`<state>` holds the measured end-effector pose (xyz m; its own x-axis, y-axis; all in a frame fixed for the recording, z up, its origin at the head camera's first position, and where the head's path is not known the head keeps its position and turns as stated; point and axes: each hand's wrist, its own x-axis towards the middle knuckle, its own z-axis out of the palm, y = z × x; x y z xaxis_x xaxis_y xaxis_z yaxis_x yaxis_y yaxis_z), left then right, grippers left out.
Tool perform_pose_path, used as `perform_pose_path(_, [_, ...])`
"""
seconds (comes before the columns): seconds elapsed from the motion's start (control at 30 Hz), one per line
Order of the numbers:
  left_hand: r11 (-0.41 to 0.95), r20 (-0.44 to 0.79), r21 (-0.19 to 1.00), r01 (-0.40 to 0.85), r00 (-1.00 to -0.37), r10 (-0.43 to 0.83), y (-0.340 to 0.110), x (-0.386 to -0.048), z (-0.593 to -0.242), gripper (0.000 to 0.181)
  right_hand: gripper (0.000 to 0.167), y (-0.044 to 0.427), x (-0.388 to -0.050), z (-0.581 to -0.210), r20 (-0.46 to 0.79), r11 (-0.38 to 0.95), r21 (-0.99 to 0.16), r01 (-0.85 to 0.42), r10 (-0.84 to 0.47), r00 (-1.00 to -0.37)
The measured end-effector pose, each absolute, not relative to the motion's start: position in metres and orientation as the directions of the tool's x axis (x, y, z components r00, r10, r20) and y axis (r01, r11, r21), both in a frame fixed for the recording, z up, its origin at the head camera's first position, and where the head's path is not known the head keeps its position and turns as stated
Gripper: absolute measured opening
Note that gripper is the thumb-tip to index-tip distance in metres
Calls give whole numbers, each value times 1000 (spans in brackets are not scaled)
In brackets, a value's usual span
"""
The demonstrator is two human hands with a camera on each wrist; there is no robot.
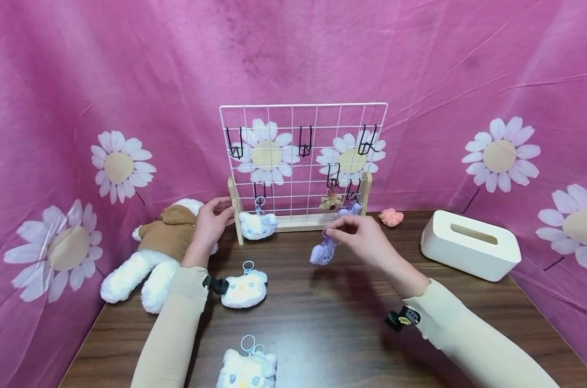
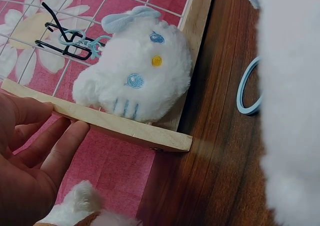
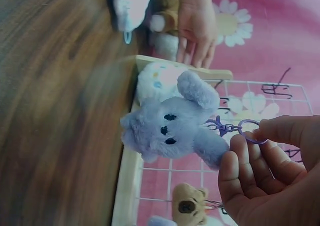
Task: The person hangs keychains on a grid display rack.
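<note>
My right hand pinches the purple ring of a lilac plush bunny keychain between thumb and fingers. The bunny hangs above the table in front of the rack's right part. My left hand has its fingertips against the outer side of the wooden post at the rack's left end. The white wire grid rack bears several black hooks. A white plush kitty keychain hangs at lower left; a brown bear keychain and another lilac plush hang at lower right.
Two more white kitty keychains, a nearer one and a farther one, lie on the brown table. A plush toy in brown lies at left. A pink fuzzy item and a white tissue box stand right.
</note>
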<state>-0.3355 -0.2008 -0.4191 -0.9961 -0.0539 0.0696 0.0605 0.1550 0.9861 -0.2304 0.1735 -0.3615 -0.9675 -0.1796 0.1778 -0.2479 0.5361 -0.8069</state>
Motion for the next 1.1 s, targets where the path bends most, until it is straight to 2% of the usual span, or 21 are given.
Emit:
perform_pose_path(0.27, [158,76,985,66,-996,-55,-201,-334,-419,41,18,183,-234,-337,153,469,-860,-200,-138,-979])
perform_pose_path(0.5, [153,77,986,69,-996,-48,-202,-334,-417,42,26,197,-237,-311,200,473,-854,-215,-83,-976])
perform_pose_path(0.77, [160,82,984,73,-995,-48,-201,-334,-418,42,35,216,-248,-283,222,365,-906,-213,-18,-975])
perform_pose_path(0.9, [159,84,984,75,-995,-50,-201,-335,-419,41,27,226,-256,-274,266,339,-908,-245,15,-964])
perform_pose_path(1.1, [145,86,986,77,-995,-53,-200,-334,-419,40,5,234,-264,-262,306,185,-940,-286,89,-948])
